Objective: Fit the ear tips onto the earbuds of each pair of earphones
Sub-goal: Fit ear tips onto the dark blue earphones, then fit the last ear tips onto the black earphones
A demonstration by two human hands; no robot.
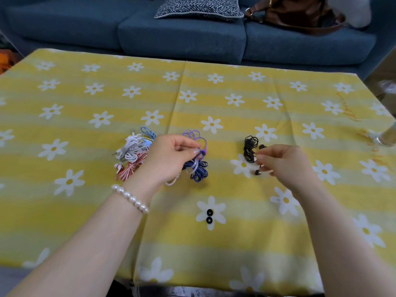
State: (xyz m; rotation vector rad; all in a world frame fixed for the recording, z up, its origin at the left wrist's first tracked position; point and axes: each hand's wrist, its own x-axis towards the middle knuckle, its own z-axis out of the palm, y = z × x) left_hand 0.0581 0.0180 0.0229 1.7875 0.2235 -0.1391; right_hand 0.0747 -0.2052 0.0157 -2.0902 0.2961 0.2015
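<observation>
Two black ear tips [209, 216] lie side by side on the yellow daisy tablecloth [85, 211], near the front middle. My left hand [169, 159] pinches the purple earphones' cable [195, 136] above a dark blue coiled pair [198, 168]. My right hand [282, 162] pinches the wire of the black earphones [250, 150]; one dark earbud [257, 172] hangs just below my fingers. A heap of white, light blue and red-striped earphones [134, 153] lies left of my left hand.
A blue sofa [182, 37] runs along the far side of the table, with a patterned cushion [198, 7] and a brown leather bag [300, 13] on it. A clear glass base [385, 138] stands at the table's right edge.
</observation>
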